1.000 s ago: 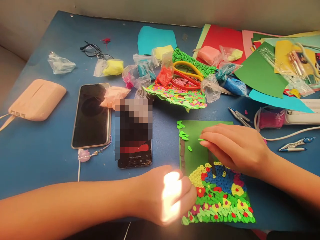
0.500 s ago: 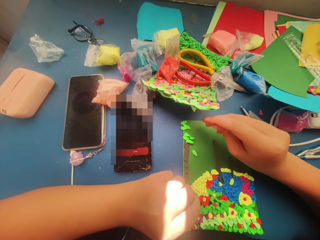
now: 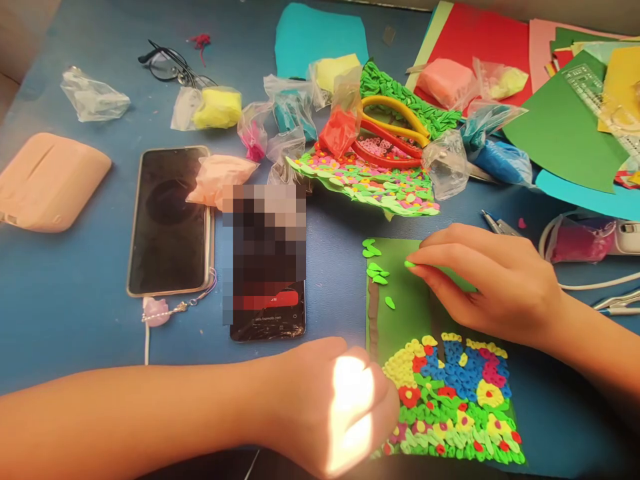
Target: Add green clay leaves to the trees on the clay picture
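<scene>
My right hand [image 3: 493, 283] hovers over the upper part of a green card [image 3: 403, 327], thumb and forefinger pinched on a small bright green piece of clay [image 3: 409, 264]. Curled beside the card's lower left edge is my left hand [image 3: 345, 407], sunlit on its back; its fingertips are hidden, so I cannot make out what it holds. Coloured clay flowers, leaves and blue and yellow rings [image 3: 453, 377] cover the card's lower half. Along its left side runs a brown clay strip [image 3: 373, 320], with several green clay leaves [image 3: 377, 273] above and beside it.
Two phones [image 3: 167, 220] [image 3: 267, 323] lie left of the card, near a pink case [image 3: 55, 183]. Behind are a second clay-decorated piece [image 3: 370, 187], red-and-yellow-handled scissors [image 3: 395, 127], bagged clay [image 3: 217, 108] and glasses [image 3: 163, 63]. Coloured paper [image 3: 555, 127] fills the back right.
My right hand has turned so that its pinching thumb and forefinger show, with the green clay piece between them. The left hand stays curled in nearly the same place.
</scene>
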